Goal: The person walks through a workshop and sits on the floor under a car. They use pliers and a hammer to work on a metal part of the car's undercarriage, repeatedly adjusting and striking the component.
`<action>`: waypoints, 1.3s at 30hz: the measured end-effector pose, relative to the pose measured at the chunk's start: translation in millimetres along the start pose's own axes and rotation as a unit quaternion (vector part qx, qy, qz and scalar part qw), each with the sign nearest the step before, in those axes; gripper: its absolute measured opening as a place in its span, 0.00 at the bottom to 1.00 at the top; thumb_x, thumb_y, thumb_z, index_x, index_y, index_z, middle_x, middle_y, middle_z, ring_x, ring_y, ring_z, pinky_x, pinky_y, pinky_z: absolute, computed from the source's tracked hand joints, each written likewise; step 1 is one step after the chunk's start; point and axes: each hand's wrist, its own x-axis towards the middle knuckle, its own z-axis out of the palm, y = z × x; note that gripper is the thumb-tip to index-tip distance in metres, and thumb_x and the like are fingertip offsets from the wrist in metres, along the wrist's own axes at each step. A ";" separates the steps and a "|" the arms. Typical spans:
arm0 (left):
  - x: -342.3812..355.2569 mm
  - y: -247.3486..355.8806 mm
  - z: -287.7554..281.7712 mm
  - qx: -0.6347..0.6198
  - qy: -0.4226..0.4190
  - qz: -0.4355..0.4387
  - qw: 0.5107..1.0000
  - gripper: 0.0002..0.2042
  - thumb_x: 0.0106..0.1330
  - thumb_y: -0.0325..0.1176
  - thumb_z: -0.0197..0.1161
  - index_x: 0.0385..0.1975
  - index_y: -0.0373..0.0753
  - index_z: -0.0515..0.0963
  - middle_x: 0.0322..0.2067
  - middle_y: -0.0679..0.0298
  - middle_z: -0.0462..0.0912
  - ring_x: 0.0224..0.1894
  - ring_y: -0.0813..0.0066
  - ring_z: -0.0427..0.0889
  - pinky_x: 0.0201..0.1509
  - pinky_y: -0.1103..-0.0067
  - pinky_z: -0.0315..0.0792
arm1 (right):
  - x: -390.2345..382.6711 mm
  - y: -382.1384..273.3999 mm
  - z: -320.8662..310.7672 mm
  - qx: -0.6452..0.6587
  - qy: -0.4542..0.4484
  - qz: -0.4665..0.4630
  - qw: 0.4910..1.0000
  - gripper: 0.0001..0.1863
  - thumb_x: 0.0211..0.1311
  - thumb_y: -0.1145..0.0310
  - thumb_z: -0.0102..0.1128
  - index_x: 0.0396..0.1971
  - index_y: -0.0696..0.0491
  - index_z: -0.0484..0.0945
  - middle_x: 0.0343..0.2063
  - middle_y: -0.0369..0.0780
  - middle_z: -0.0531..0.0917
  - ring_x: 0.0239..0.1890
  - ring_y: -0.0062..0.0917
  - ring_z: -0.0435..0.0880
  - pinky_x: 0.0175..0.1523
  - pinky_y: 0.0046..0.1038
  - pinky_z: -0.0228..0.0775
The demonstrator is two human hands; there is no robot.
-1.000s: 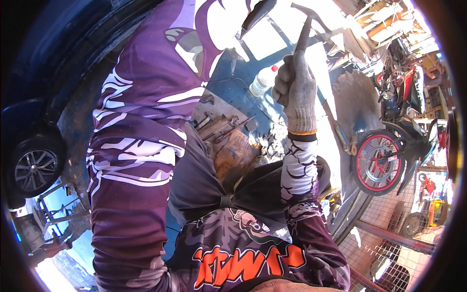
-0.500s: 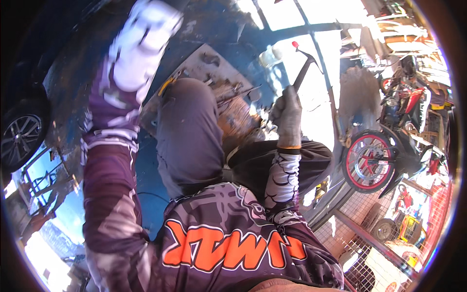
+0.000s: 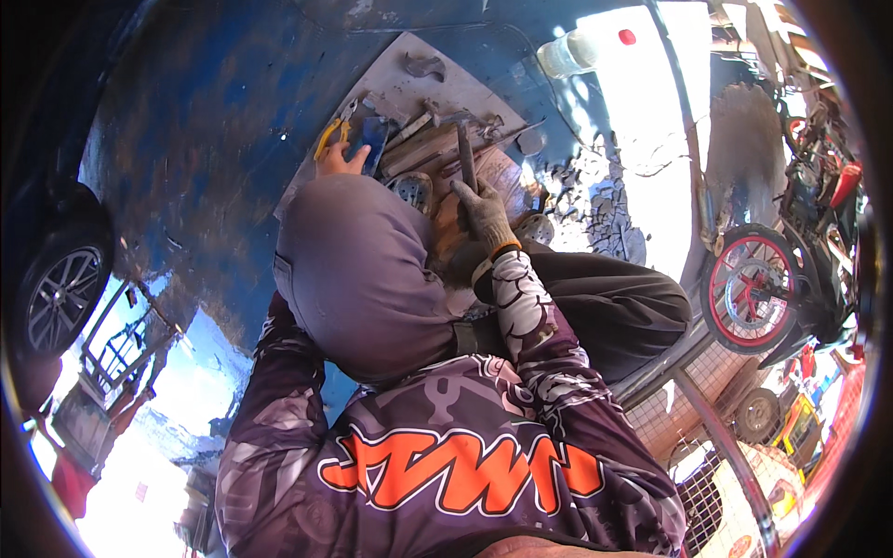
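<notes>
My left hand (image 3: 344,162), bare, reaches past my raised knee onto a worn board (image 3: 391,70), thumb and fingers spread. Beside its fingers lie yellow-handled pliers (image 3: 331,136), and a dark blue piece (image 3: 374,139) is by the thumb. My right hand (image 3: 487,216), in a grey knitted glove, is closed round the dark handle of a hammer (image 3: 466,153), which points away from me over the board; its head is hard to make out. Between my hands are a wooden block (image 3: 419,156) and a round metal part with holes (image 3: 412,192).
A curved grey piece (image 3: 424,66) lies on the board's far part. Beyond it, right, are a clear bottle (image 3: 564,56) and a small red item (image 3: 627,37). Dark flakes (image 3: 605,209) litter the sunlit floor. A motorcycle wheel (image 3: 750,289) stands right, a car wheel (image 3: 65,298) left.
My left arm, raised high before, has come down to the board by the pliers. My right hand has moved left with the hammer, which has swung over the board. My view has shifted.
</notes>
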 end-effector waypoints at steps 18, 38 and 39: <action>3.0 103.5 -30.2 -0.615 -0.199 -0.158 0.746 0.10 0.73 0.28 0.64 0.46 0.27 0.79 0.41 0.51 0.88 0.39 0.64 0.91 0.39 0.68 0.89 | 12.9 -47.9 78.1 -0.102 -0.066 0.007 0.993 0.32 0.73 0.43 0.65 0.60 0.56 0.80 0.44 0.45 0.89 0.35 0.24 0.86 0.36 0.26 0.74; 35.4 63.5 32.0 0.130 -0.069 0.222 0.964 0.10 0.68 0.41 0.67 0.39 0.42 0.84 0.40 0.59 0.84 0.48 0.52 0.85 0.51 0.61 0.78 | 163.8 -182.7 51.2 0.005 0.037 -0.071 0.997 0.14 0.73 0.64 0.67 0.46 0.60 0.85 0.36 0.43 0.91 0.29 0.30 0.90 0.32 0.30 0.85; 37.9 63.9 33.6 0.172 -0.076 0.208 0.960 0.09 0.68 0.39 0.66 0.39 0.42 0.84 0.41 0.59 0.85 0.48 0.53 0.85 0.51 0.61 0.79 | 171.2 -181.0 56.1 0.011 0.031 -0.068 0.997 0.14 0.73 0.64 0.67 0.46 0.60 0.85 0.36 0.43 0.91 0.29 0.30 0.90 0.32 0.30 0.85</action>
